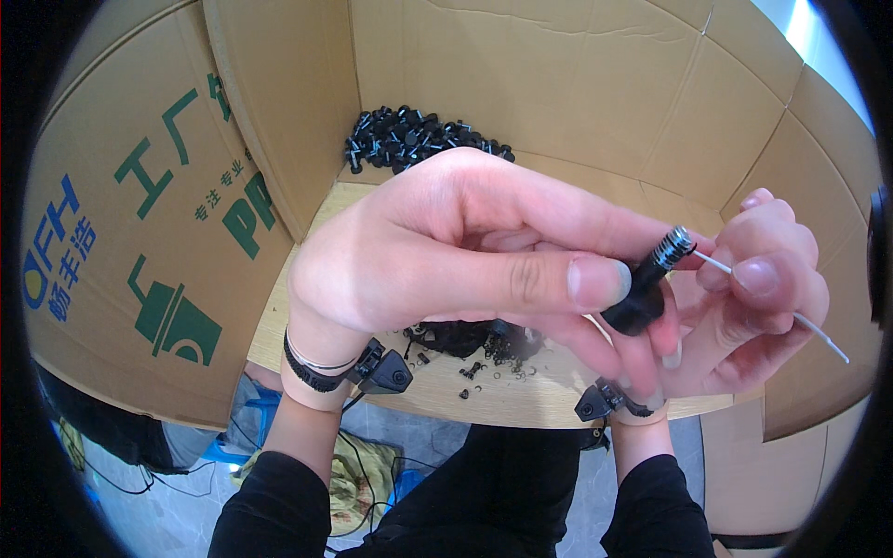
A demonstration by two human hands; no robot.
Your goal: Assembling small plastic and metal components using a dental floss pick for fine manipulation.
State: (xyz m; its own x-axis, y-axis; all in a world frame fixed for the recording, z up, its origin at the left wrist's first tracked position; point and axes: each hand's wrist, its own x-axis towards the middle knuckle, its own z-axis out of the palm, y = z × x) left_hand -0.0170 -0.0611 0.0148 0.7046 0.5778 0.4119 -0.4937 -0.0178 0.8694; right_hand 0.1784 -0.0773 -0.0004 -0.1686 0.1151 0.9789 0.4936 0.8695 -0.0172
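1. Black plastic, cylindrical, with a ribbed metallic collar at its upper end: such was the small part (646,286) held at centre right of the view, tilted with the collar pointing up and to the right.
2. The left hand (446,251) was closed on the part, its thumb (558,282) lying across the front and pressing the black body against the curled fingers behind.
3. The right hand (753,298) was closed in a pinch on a thin white tube (819,333), thumb and forefinger meeting just right of the collar.
4. The near end of the white tube met the collar of the part; whether it entered the collar could not be told. Its free end ran down and to the right past the right hand.
5. Both hands were held above a pale wooden table top (437,386), near its front edge.
6. A heap of like black parts (414,139) lay at the far side of the table, against the cardboard.
7. A second cluster of small black pieces and loose rings (474,344) lay on the table beneath the hands, partly hidden by them.
8. Brown cardboard walls (577,84) stood round the table on the left, far and right sides; the left panel bore green and blue printing.
9. Each wrist carried a black band with a small black device (386,369) attached.
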